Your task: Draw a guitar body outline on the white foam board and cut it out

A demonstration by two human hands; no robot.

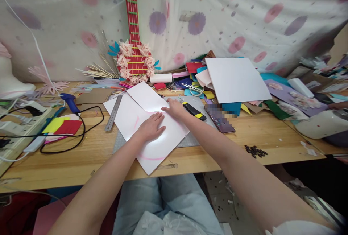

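A large white sheet [127, 119] with faint pink curved lines lies on a grey cutting mat [190, 140] on the wooden table. My left hand [150, 128] lies flat on the sheet's middle, fingers stretched out. My right hand [174, 107] presses flat on the sheet's upper right edge, fingers spread. A black and yellow utility knife [194, 111] lies just right of my right hand. A steel ruler [113, 113] rests along the sheet's left side.
A phone [220, 120] lies right of the knife. Scissors [193, 89], a heap of coloured paper and a white board [235, 79] fill the back. A paper guitar [133, 46] leans on the curtain. Glue gun [69, 101], black cable and power strip sit left. Dark seeds [255, 151] lie right.
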